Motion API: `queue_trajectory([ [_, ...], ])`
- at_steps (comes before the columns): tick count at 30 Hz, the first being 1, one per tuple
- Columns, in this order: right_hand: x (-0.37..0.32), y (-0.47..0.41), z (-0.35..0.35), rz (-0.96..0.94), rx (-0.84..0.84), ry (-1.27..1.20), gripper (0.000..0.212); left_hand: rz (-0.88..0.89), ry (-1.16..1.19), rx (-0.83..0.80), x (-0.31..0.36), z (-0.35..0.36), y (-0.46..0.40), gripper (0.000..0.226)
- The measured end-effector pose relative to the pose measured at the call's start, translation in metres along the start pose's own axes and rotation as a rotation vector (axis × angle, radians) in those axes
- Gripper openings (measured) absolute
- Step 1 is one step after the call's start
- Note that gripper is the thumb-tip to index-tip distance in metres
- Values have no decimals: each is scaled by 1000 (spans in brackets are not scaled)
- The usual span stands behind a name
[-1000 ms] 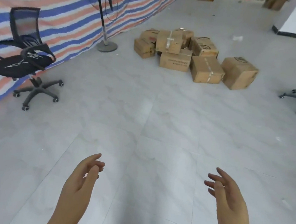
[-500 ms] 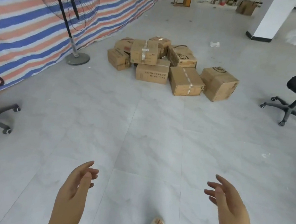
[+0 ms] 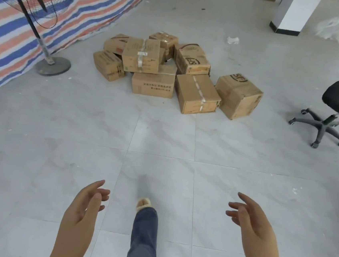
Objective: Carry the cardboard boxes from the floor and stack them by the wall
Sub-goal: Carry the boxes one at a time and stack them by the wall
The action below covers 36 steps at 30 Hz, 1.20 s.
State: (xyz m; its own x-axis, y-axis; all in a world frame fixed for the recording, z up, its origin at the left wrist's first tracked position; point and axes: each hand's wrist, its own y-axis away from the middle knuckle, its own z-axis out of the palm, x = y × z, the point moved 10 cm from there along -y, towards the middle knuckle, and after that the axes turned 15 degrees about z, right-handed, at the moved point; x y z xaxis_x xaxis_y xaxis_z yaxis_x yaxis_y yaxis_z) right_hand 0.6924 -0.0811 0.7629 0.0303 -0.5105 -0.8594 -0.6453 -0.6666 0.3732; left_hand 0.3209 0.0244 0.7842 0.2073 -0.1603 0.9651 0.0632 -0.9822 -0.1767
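Note:
Several brown cardboard boxes lie in a loose heap on the grey tiled floor ahead. Nearest me are a taped box (image 3: 197,93), a tilted box (image 3: 238,95) to its right and a printed box (image 3: 152,84) to its left; another taped box (image 3: 141,54) rests on top. My left hand (image 3: 85,205) and my right hand (image 3: 253,221) are held out low in front of me, palms facing each other, fingers relaxed, holding nothing, well short of the heap. My leg in blue jeans (image 3: 145,230) steps forward between them.
A standing fan (image 3: 46,56) with a round base is at the left, before a striped tarpaulin wall (image 3: 93,9). A black office chair (image 3: 333,112) stands at the right. A white pillar (image 3: 291,15) rises at the back right, with plastic wrap beyond.
I have walked toward the boxes, which now look larger and closer. The left office chair has left the view. My foot has come forward; both hands stay empty.

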Motion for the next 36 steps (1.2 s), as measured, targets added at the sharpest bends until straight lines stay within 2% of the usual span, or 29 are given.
queue_trajectory([
  [5, -52, -104, 41, 21, 36, -35, 31, 15, 1, -8, -21, 44, -128, 33],
  [11, -158, -219, 88, -26, 69, -68, 31, 122, 6, -87, 7, 105, -305, 30],
  [16, -198, -300, 120, 1, 63, -65, 31, 121, 4, -149, 4, 155, -405, 28],
  [23, -232, -455, 137, 66, 87, -55, 28, 51, -32, -101, -39, 231, -529, 30],
  [29, -315, -618, 141, 51, 69, -47, 26, 56, 6, -29, -41, 329, -659, 29],
  [36, -400, -759, 145, 33, 86, -18, 26, 66, -21, -144, -43, 445, -786, 29],
])
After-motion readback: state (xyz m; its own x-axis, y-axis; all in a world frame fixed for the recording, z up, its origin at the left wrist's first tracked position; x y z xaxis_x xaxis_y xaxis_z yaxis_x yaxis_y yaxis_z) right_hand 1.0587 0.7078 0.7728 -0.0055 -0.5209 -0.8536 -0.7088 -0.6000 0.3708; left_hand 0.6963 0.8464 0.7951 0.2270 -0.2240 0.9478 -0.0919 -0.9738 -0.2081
